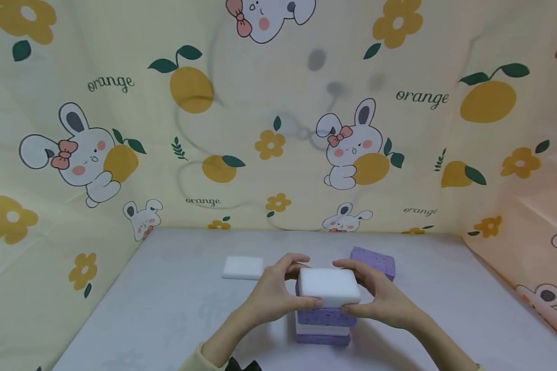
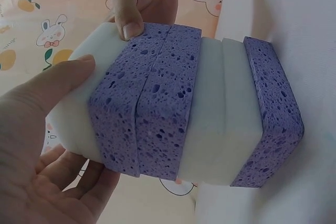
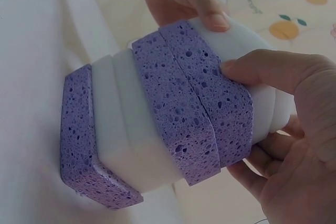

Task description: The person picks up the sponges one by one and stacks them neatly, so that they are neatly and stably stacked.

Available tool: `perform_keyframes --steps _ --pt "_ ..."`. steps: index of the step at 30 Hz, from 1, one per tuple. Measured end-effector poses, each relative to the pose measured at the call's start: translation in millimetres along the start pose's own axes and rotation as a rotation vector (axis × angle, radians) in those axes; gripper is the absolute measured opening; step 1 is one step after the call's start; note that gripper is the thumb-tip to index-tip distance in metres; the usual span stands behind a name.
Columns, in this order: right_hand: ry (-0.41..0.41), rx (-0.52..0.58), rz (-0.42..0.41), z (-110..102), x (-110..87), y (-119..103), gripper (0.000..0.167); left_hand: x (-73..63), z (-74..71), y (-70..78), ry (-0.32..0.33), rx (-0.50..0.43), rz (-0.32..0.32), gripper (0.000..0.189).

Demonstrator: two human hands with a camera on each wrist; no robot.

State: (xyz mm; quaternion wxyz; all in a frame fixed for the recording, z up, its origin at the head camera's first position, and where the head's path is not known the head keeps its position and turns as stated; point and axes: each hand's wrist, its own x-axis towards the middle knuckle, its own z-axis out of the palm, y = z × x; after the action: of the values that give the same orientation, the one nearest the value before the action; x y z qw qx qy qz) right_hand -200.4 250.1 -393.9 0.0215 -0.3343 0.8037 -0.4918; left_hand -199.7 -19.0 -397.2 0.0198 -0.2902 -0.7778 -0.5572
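Observation:
A stack of white and purple sponges rises from the tabletop, with a white sponge (image 1: 329, 286) on top. My left hand (image 1: 275, 291) grips the left side of this top sponge, thumb at the near face and fingers behind. On the opposite side my right hand (image 1: 384, 298) holds it the same way; its thumb tip lies by the edge of the upper purple sponge (image 3: 212, 93). Beneath, two purple sponges lie together, then two white sponges (image 2: 223, 114), then a purple sponge (image 2: 275, 108) at the bottom. The wrist views show the stack sideways.
A white sponge (image 1: 243, 268) lies flat on the table behind and left of the stack. Behind it to the right is a purple sponge (image 1: 373, 262), partly hidden by the right hand. Patterned cloth (image 1: 269, 180) with rabbits and oranges stands around the pale table (image 1: 176, 309).

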Motion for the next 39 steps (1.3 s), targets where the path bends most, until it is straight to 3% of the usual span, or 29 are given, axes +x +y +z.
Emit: perform_keyframes --steps 7,9,12,16,19,23,29,39 --pt "-0.043 -0.015 -0.014 -15 -2.6 3 0.071 0.5 -0.5 -0.4 0.008 -0.015 -0.002 0.073" --pt "-0.044 0.026 -0.028 -24 -5.3 6 0.060 1.7 0.4 0.3 0.004 -0.014 0.001 0.074" --pt "0.020 0.054 0.002 -40 -7.8 15 0.039 2.9 1.8 1.1 -0.001 -0.016 0.002 0.074" --pt "0.166 -0.051 0.159 -60 -8.2 36 0.029 3.5 1.6 1.4 0.001 -0.021 0.010 0.074" --pt "0.214 -0.161 0.267 -71 -8.1 57 0.036 3.1 0.2 0.4 0.004 -0.026 0.007 0.074" --pt "0.219 -0.265 0.332 -82 -8.8 82 0.051 2.6 -1.2 -1.4 -0.004 -0.031 0.002 0.073" --pt "0.189 -0.323 0.324 -93 -1.6 103 0.066 2.8 -3.2 -4.1 -0.002 -0.026 0.004 0.072" --pt "0.117 -0.322 0.334 -102 10.7 120 0.073 4.0 -2.6 -5.1 -0.009 -0.033 0.015 0.071"
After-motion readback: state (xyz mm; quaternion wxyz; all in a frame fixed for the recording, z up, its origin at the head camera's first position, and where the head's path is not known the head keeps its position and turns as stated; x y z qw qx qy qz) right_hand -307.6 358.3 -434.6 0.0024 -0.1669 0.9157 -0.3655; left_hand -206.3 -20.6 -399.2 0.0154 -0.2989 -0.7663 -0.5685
